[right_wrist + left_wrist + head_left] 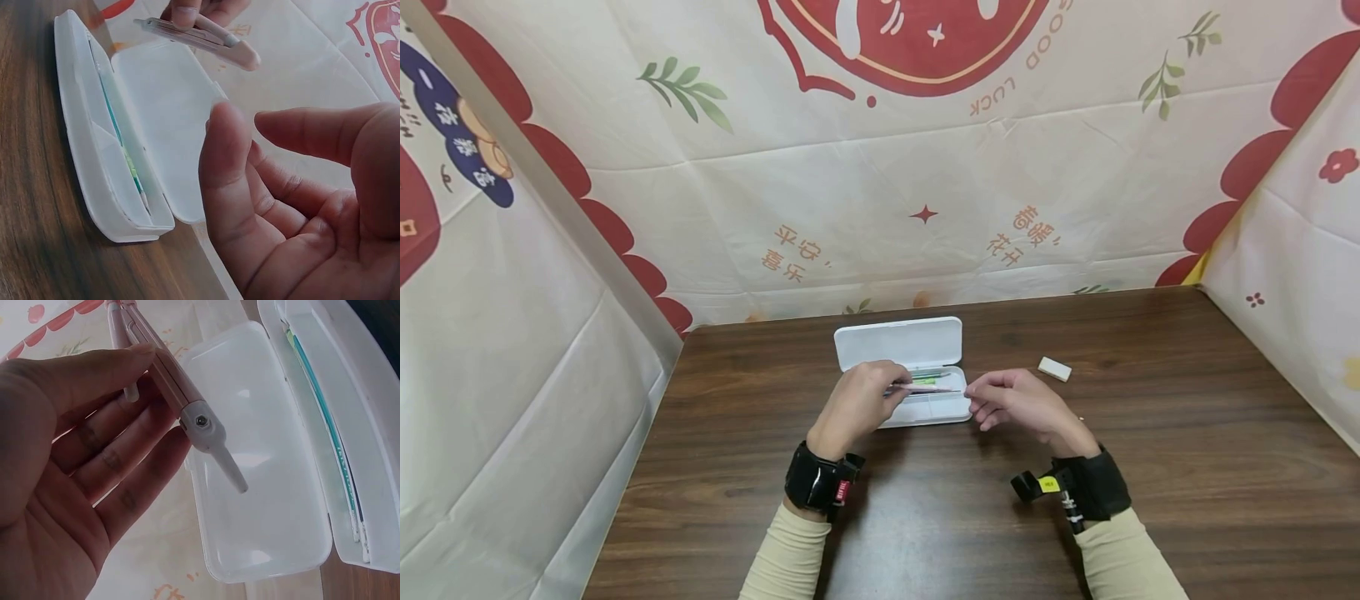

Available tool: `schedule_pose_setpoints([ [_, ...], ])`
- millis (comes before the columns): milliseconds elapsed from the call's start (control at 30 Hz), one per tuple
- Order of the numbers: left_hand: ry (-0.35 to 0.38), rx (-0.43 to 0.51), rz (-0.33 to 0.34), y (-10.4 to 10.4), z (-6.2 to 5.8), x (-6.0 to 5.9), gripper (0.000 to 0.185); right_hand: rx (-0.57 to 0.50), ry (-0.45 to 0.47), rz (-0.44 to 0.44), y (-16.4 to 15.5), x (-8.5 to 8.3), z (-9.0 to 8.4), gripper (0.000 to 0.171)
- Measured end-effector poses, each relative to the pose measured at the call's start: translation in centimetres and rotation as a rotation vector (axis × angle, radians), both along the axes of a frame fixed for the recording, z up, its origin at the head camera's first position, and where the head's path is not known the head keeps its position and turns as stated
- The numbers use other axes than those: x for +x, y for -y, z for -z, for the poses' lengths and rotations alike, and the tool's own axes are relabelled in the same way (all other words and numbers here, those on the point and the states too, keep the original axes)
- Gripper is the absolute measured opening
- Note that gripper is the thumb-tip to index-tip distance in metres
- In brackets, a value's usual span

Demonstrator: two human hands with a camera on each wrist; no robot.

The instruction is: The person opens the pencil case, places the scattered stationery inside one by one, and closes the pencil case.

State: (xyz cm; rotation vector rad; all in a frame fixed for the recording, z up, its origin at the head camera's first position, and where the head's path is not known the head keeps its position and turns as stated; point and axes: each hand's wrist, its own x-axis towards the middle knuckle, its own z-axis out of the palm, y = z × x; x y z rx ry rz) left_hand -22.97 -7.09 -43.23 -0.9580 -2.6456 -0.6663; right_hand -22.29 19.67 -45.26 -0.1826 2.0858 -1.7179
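Scene: a person sits at a dark wooden table [1150, 467] with a white plastic pencil case [917, 392] lying open.
Left hand [857, 404]: fingers pinch a pink folding compass [159, 369], held above the open case.
Right hand [1022, 404]: empty, fingers loosely curled, just beside the case.
Packed: 1 green-barrelled pen [122, 150] lies in the tray.
Left out: the compass and 1 white eraser [1055, 368], which sits apart on the table.

A dark wooden bench [1187, 433] stands enclosed on three sides by cream cloth walls [865, 192] printed with red shapes, green sprigs and lettering
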Motion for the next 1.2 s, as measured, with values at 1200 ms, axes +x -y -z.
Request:
schedule_pose_setpoints([
  [1200,0.067,-0.018,-0.042,0.77,0.88,-0.72,0.004,0.022,-0.035,0.028,-0.84,0.02,-0.5,0.044],
])
